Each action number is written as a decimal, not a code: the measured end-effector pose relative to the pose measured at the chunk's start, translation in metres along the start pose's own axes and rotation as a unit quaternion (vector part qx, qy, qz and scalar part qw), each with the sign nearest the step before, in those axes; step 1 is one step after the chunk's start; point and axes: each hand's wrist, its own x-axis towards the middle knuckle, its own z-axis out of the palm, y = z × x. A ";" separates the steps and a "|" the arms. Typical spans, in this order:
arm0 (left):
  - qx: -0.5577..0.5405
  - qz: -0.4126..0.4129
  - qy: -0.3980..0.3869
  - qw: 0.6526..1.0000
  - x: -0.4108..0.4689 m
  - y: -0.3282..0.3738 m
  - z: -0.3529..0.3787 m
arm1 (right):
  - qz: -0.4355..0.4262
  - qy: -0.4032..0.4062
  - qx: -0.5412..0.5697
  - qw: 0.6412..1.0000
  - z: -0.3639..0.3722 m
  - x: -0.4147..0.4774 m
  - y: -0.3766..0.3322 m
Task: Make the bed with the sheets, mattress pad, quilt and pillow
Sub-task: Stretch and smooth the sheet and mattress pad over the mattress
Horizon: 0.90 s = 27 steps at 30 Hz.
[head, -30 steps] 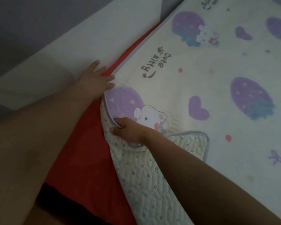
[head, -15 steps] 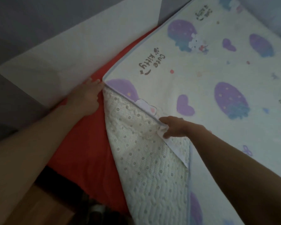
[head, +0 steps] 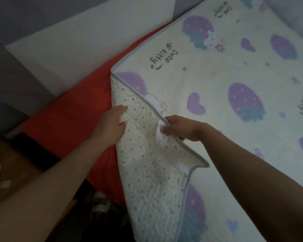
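Printed mattress pad (head: 217, 88) spread across the bed, over a red sheet (head: 73, 119) exposed along its left edge. The pad's near-left corner is folded back onto the printed face, showing the dotted underside (head: 147, 172). Left hand (head: 110, 123) lies flat at the fold's left margin, fingers (head: 120, 109) straight and close together on the underside. Right hand (head: 180, 127) grips the grey-bound edge, fingers (head: 166, 131) curled and clamped on it beside a white strap (head: 160, 138).
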 end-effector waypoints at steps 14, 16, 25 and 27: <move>-0.252 -0.249 0.069 0.933 -0.092 -0.064 -0.061 | -0.028 -0.031 0.224 0.974 0.105 0.052 -0.129; -0.326 -0.278 0.073 0.900 -0.103 -0.073 -0.069 | -0.024 -0.041 0.258 0.965 0.127 0.059 -0.147; -0.490 -0.373 0.080 0.783 -0.125 -0.107 -0.101 | 0.020 -0.084 0.254 0.963 0.193 0.092 -0.195; -0.495 -0.387 0.073 0.774 -0.124 -0.111 -0.105 | 0.012 -0.076 0.220 0.973 0.192 0.094 -0.196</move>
